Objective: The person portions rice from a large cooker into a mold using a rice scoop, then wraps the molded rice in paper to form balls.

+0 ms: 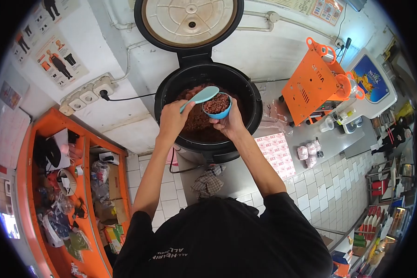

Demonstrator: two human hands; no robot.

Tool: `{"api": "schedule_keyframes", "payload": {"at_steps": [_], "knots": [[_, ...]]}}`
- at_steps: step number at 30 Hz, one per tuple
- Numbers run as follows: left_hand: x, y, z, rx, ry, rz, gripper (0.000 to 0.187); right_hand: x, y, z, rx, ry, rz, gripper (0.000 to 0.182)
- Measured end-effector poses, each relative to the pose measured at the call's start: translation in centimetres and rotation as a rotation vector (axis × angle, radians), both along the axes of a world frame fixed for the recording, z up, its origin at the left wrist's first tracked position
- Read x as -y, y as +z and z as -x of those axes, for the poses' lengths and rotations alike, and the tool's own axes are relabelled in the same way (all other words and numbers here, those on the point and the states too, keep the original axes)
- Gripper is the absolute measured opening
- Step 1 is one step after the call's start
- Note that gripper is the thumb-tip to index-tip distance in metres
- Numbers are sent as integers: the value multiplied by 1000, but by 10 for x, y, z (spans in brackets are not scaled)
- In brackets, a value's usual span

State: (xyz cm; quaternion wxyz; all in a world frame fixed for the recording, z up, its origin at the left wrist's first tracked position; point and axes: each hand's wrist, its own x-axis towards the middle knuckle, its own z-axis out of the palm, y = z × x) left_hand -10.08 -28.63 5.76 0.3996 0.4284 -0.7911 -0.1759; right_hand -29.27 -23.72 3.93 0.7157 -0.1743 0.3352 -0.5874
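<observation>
My left hand (173, 119) is closed around the handle of a pale teal rice paddle (205, 94). The paddle's blade lies over the left edge of a small blue bowl (221, 114), which my right hand (233, 122) grips from the right and below. Dark reddish-brown rice (220, 104) fills the bowl to the brim. Both hands are above a large black rice cooker (255, 104), with more of the same rice (195, 124) inside. Its round lid (192, 21) stands open against the wall.
Right of the cooker, the metal counter (326, 155) bears printed wrapping paper (275, 155), several wrapped bundles (310, 152) and an orange machine (312, 78). A checked cloth (208, 183) lies at the front. Orange shelves (85, 171) stand at left; a cord (132, 97) runs to wall sockets.
</observation>
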Motion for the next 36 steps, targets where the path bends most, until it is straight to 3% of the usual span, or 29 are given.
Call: {"api": "schedule_keyframes", "payload": {"at_steps": [4,8,12,16,18,24,26,28,29,32,34,36], "knots": [[-26,25,7,-74,-78,-151,31,4,0,8,40,-10,16,49],[-24,16,9,3,-59,11,32,-7,7,6,-17,-22,100,47],[-26,29,7,-143,-78,8,31,-9,16,7,-25,-60,147,50],[-34,47,7,41,-171,-25,28,-15,24,3,-18,-126,231,54],[-31,49,7,17,-155,5,27,-17,23,-2,-22,-202,162,54],[-26,65,6,73,-214,79,26,-15,6,-14,109,-323,334,43],[-29,63,8,144,-246,-18,28,-15,7,-17,141,-464,403,40],[-24,73,4,126,-294,-8,30,-19,0,-18,129,-445,452,38],[-22,81,4,122,-211,-98,31,-19,3,-23,140,-483,459,37],[-29,72,12,205,-260,41,32,-17,8,-29,151,-551,411,36],[-26,76,8,199,-243,-58,33,-24,-4,-20,189,-476,488,36],[-37,83,6,-9,-139,-42,30,-41,-1,-5,174,-545,430,37]]}}
